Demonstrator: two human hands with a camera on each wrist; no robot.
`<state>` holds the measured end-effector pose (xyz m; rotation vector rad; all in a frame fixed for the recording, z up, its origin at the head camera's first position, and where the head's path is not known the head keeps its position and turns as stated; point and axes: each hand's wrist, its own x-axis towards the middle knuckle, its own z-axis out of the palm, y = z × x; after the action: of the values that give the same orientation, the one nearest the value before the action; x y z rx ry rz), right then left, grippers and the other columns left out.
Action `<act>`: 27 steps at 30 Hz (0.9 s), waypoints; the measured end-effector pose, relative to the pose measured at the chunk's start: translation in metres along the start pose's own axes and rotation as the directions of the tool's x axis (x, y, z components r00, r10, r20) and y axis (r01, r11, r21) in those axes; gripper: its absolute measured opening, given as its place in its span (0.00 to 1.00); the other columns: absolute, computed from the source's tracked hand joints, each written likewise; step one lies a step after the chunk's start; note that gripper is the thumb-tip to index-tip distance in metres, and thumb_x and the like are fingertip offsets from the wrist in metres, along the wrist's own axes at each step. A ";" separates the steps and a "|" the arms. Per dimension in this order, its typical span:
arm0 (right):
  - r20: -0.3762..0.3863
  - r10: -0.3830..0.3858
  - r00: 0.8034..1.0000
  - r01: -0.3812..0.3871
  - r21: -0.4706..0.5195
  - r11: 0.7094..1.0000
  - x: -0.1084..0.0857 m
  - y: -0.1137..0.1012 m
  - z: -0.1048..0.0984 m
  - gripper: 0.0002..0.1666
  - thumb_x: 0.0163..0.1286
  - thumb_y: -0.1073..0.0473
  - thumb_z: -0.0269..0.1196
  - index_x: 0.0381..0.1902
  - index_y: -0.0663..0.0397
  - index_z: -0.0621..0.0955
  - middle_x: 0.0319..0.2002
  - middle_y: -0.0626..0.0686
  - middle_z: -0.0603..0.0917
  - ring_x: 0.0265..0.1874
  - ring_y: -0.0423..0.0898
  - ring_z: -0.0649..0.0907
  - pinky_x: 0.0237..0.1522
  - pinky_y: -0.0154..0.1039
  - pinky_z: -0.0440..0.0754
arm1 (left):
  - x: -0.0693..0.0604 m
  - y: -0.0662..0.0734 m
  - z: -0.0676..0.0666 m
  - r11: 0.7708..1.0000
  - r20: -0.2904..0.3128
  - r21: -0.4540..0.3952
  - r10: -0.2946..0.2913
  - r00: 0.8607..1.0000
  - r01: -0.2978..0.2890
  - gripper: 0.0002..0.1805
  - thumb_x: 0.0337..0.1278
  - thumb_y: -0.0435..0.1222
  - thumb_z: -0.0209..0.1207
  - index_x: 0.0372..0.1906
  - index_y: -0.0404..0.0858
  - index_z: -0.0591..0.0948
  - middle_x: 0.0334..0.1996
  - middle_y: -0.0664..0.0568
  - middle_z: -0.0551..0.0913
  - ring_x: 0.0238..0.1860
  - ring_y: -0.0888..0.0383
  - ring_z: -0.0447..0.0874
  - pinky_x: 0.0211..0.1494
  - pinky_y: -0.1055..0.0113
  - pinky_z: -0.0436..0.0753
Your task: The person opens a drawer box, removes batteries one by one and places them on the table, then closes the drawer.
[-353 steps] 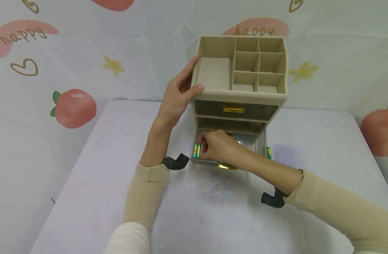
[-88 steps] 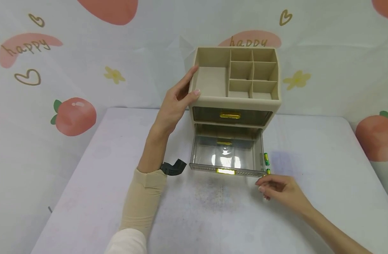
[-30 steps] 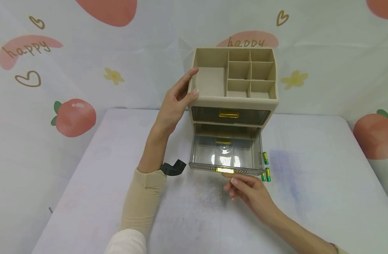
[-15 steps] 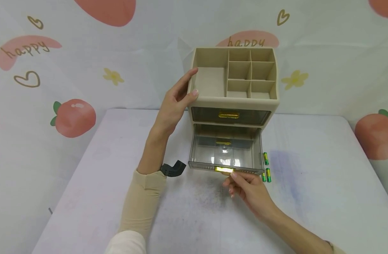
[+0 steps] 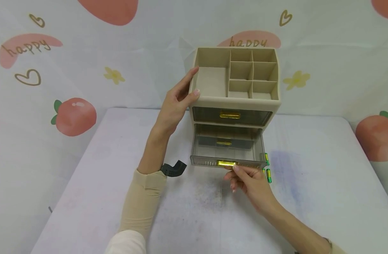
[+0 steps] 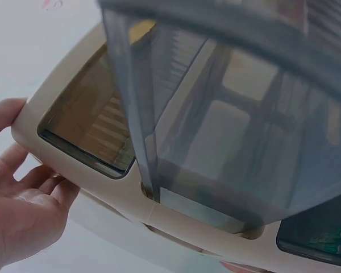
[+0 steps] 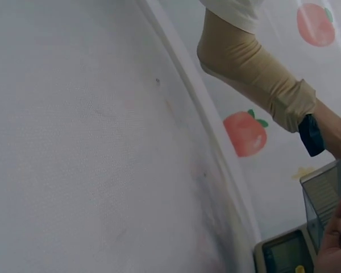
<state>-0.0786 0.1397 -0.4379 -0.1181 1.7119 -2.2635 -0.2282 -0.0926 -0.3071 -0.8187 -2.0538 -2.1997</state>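
Note:
A beige desktop organizer (image 5: 236,102) stands at the back of the table, its middle drawer (image 5: 227,151) pulled out. That drawer is see-through grey, with nothing lying inside. My left hand (image 5: 175,102) grips the organizer's left side, thumb on the front rim and fingers along the side wall. With thumb and forefinger, my right hand (image 5: 252,187) pinches the drawer's gold handle (image 5: 226,163) from below. Green-and-gold batteries (image 5: 268,175) lie on the table beside the drawer's right side, partly hidden by it. Green battery-like shapes (image 6: 329,242) show at the dark lower panel in the left wrist view.
The organizer's top has open compartments (image 5: 241,70). Above the pulled-out drawer, an upper drawer (image 5: 231,116) with a gold handle is pushed in. The white table (image 5: 117,169) meets a fruit-printed backdrop (image 5: 143,53). A black wrist mount (image 5: 174,168) sits on the left forearm.
Earlier my right hand held batteries inside the drawer; now they lie on the table to its right. It then took the drawer handle, and the drawer has slid slightly inward. My left hand stayed.

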 end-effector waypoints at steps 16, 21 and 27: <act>0.005 -0.039 0.999 0.039 0.018 0.999 0.018 -0.008 -0.006 0.15 0.78 0.57 0.56 0.46 0.61 0.85 0.37 0.51 0.89 0.30 0.41 0.86 0.36 0.37 0.85 | 0.000 0.001 0.001 1.000 0.006 0.014 0.001 1.000 -0.001 0.32 0.71 0.27 0.52 0.76 0.34 0.60 0.76 0.51 0.60 0.76 0.53 0.57 0.72 0.66 0.62; -0.009 -0.053 0.999 0.053 0.015 0.998 0.022 -0.010 -0.007 0.15 0.78 0.57 0.56 0.45 0.60 0.86 0.37 0.51 0.89 0.30 0.42 0.86 0.36 0.36 0.85 | 0.000 0.002 0.001 1.000 0.004 0.009 -0.004 1.000 0.004 0.32 0.71 0.27 0.52 0.76 0.35 0.59 0.76 0.51 0.60 0.75 0.53 0.58 0.72 0.66 0.63; -0.007 -0.085 0.996 0.085 0.026 0.996 0.028 -0.010 -0.008 0.14 0.78 0.58 0.56 0.45 0.59 0.86 0.37 0.51 0.89 0.30 0.42 0.86 0.35 0.36 0.85 | 0.000 0.001 0.001 1.000 0.005 0.001 0.003 1.000 -0.003 0.32 0.71 0.26 0.52 0.76 0.34 0.59 0.76 0.51 0.60 0.76 0.52 0.57 0.73 0.65 0.62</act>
<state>-0.1092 0.1410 -0.4338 -0.1815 1.7100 -2.3486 -0.2279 -0.0922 -0.3059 -0.8276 -2.0546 -2.1972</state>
